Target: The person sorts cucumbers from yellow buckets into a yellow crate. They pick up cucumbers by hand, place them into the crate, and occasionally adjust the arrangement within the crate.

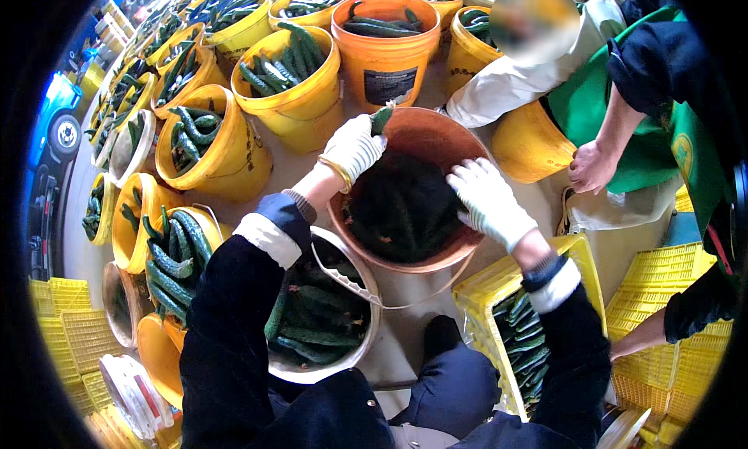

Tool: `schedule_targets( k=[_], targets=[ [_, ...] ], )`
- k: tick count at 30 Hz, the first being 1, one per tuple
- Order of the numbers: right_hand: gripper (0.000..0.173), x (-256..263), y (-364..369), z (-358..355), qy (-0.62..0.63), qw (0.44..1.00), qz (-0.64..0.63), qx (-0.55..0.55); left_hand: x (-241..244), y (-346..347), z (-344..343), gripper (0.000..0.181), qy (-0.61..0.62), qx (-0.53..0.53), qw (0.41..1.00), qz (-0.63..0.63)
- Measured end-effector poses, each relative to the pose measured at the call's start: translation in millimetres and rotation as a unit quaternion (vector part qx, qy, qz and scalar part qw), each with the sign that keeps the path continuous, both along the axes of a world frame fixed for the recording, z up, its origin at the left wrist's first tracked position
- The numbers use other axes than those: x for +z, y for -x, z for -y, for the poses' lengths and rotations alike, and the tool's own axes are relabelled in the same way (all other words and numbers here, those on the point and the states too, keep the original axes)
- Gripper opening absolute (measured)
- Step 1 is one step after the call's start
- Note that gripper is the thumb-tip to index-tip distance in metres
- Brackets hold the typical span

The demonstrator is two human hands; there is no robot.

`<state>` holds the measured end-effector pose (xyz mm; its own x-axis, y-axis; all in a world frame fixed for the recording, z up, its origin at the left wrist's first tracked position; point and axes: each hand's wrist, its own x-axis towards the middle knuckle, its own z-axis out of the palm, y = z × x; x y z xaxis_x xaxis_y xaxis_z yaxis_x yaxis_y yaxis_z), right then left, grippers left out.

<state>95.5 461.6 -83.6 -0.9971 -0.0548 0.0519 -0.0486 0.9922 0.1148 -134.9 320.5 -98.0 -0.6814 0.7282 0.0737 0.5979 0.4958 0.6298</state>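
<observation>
My left hand (355,148), in a white striped work glove, is closed around a green cucumber (382,120) at the upper left rim of an orange-brown bucket (429,127). The cucumber's end, with a withered blossom, sticks out above the fingers. Over the bucket's right side is my right hand (485,197), gloved the same way, with its fingers spread; its fingertips blur and nothing shows in them. Dark cucumbers (403,215) lie in shadow in that bucket. Just below and to the left, a white bucket (374,332) holds larger cucumbers (318,314).
A plastic-lined yellow crate (485,332) of cucumbers stands at my right knee. Many yellow buckets (298,116) of cucumbers and an orange one (380,57) fill the left and back. People work at the right, one in a green apron (590,104). Yellow crates (643,297) lie beyond.
</observation>
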Motion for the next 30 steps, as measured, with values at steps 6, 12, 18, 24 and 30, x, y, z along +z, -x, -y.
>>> schedule_targets(
  k=[6,12,18,24,30],
  targets=[
    [0.024,-59,25,-3,-0.103,0.969,0.152,-0.166,10,-35,17,0.065,-0.177,0.004,0.957,-0.228],
    [0.02,7,16,23,-0.126,0.939,0.317,-0.041,-24,-23,13,0.022,0.033,-0.219,0.965,-0.142],
    [0.013,58,1,19,-0.133,0.949,0.269,-0.099,-65,1,28,0.017,0.225,-0.333,0.798,-0.448],
    [0.017,100,-9,-4,0.091,0.95,0.271,-0.127,-74,-5,22,0.018,0.314,-0.249,0.752,-0.524],
    [0.032,73,12,22,0.252,0.879,0.398,-0.069,-7,-24,34,0.02,0.407,-0.336,0.7,-0.481]
  ],
)
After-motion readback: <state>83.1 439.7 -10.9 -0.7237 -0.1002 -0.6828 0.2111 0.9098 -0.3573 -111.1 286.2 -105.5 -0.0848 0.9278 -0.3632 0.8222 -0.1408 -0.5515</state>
